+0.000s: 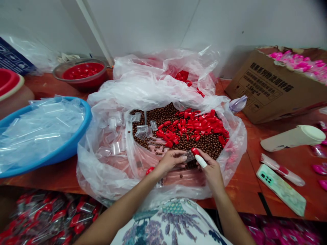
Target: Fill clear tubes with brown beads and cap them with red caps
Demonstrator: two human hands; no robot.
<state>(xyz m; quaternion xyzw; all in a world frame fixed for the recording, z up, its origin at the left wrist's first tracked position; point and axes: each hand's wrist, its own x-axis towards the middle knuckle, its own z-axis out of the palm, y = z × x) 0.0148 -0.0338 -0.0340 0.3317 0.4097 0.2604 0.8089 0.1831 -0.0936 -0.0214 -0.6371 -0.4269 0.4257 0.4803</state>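
My left hand (170,162) pinches a small clear plastic case (189,156) with brown balls showing through it. At the other end of the case, my right hand (209,166) grips a red plastic cap (195,151); one of its digits wears a white cover. Cap and case meet or nearly meet; I cannot tell whether they are joined. Both hands are above an opened plastic bag (102,177). In the bag lie loose brown balls (204,145), a heap of red plastic caps (201,124) and several clear cases (143,132).
Left stands a blue basin (85,127) full of clear pieces, with a bowl of red parts (84,69) behind. At right are a carton (265,88) of pink pieces, a white bottle (283,139) and a phone (281,190). Red packed pieces (51,217) lie below the table edge.
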